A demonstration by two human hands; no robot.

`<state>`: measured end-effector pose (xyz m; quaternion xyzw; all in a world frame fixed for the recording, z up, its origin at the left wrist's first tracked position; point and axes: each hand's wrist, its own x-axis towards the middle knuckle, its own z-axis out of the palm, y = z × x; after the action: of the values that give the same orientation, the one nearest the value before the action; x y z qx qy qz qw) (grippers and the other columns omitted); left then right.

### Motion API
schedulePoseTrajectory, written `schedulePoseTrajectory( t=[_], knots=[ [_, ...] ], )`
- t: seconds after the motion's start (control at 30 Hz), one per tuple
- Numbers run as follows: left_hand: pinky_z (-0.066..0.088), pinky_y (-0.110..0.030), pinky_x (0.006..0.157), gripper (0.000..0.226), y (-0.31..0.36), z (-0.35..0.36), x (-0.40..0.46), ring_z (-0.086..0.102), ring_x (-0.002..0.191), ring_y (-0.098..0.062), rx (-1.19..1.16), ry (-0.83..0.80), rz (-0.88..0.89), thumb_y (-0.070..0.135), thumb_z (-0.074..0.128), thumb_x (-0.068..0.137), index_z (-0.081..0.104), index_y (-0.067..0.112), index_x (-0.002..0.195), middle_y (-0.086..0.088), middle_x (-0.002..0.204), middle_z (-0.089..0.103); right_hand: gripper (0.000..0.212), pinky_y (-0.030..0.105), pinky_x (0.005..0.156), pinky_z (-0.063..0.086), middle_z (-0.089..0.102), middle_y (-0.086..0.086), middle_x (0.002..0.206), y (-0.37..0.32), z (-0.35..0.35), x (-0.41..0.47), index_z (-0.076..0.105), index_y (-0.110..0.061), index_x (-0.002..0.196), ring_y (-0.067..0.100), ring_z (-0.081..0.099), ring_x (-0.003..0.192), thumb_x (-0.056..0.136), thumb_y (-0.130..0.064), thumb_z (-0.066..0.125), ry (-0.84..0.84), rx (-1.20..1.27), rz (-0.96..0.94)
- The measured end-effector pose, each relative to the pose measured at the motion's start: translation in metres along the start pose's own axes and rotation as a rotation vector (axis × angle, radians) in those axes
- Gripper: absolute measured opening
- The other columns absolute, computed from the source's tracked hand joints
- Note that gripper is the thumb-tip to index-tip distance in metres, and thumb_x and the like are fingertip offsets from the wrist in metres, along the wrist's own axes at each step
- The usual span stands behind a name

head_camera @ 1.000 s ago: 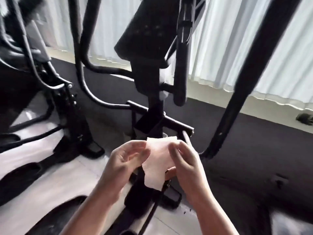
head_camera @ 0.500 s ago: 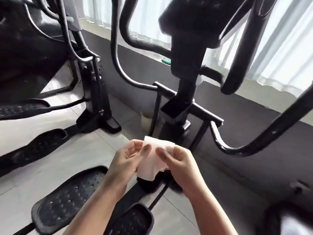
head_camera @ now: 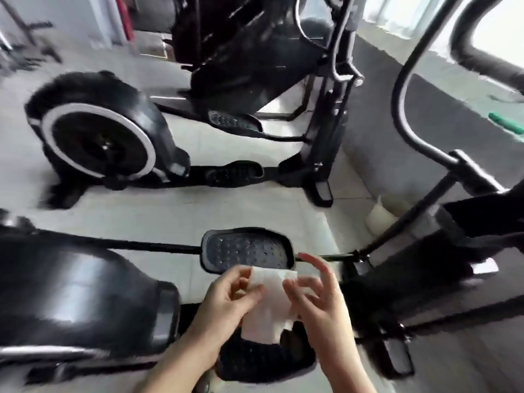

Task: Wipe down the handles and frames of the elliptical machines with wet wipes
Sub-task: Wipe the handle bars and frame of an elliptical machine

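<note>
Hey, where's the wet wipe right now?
Low and centre in the head view, the wet wipe is pinched between left hand and right hand, just before the near pedal.

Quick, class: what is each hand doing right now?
Left hand: pinching the wipe.
Right hand: holding the wipe's other edge, some fingers spread.

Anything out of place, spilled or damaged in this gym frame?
Nothing clearly wrong. Both hands, left hand and right hand, hold the wet wipe above a pedal. A pale bag-like item sits on the floor by the frame; blur hides what it is.
</note>
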<state>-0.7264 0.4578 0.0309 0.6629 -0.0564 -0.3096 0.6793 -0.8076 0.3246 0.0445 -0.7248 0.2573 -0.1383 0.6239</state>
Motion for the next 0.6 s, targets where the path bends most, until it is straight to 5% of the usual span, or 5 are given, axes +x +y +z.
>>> schedulePoseTrajectory(
  t=[0.17,0.27,0.37,0.5,0.6],
  knots=[
    [0.045,-0.018,0.066,0.004,0.003,-0.084,-0.052,0.062,0.078,-0.007,-0.096,0.31,0.1,0.033,0.068,0.08,0.071,0.032,0.08,0.009,0.081,0.069,0.029,0.037,0.063,0.058,0.068,-0.012,0.077,-0.02,0.083,-0.002,0.07,-0.034,0.081,0.011,0.065,0.064,0.089,-0.005,0.068,-0.373,-0.152,-0.138],
    [0.043,-0.024,0.072,0.016,-0.003,-0.131,-0.08,0.06,0.081,-0.011,-0.134,0.541,0.143,0.015,0.065,0.09,0.07,0.025,0.077,0.008,0.078,0.067,0.017,0.048,0.066,0.056,0.069,-0.008,0.075,-0.034,0.138,-0.01,0.067,-0.021,0.081,0.017,0.065,0.064,0.091,-0.009,0.065,-0.558,-0.262,-0.257],
    [0.04,-0.019,0.07,0.017,-0.006,-0.177,-0.109,0.058,0.072,-0.004,-0.088,0.698,0.22,0.019,0.071,0.087,0.069,0.026,0.072,0.015,0.07,0.065,0.009,0.045,0.07,0.052,0.068,-0.003,0.079,-0.045,0.197,-0.023,0.061,-0.018,0.089,0.017,0.064,0.074,0.097,-0.016,0.057,-0.759,-0.403,-0.417],
    [0.036,-0.01,0.059,0.014,-0.007,-0.232,-0.15,0.05,0.061,0.004,-0.042,0.845,0.311,0.03,0.069,0.08,0.064,0.02,0.073,0.016,0.063,0.056,0.021,0.022,0.071,0.046,0.064,-0.006,0.096,-0.054,0.27,-0.051,0.053,-0.033,0.086,0.006,0.059,0.088,0.099,-0.017,0.053,-0.866,-0.352,-0.504],
    [0.04,-0.014,0.063,0.029,-0.015,-0.277,-0.178,0.054,0.068,-0.002,-0.018,0.885,0.33,0.05,0.066,0.068,0.065,0.022,0.072,0.012,0.069,0.058,0.018,0.029,0.072,0.05,0.062,-0.014,0.094,-0.055,0.318,-0.079,0.054,-0.038,0.084,0.008,0.061,0.084,0.089,-0.028,0.069,-0.987,-0.34,-0.431]
  ],
)
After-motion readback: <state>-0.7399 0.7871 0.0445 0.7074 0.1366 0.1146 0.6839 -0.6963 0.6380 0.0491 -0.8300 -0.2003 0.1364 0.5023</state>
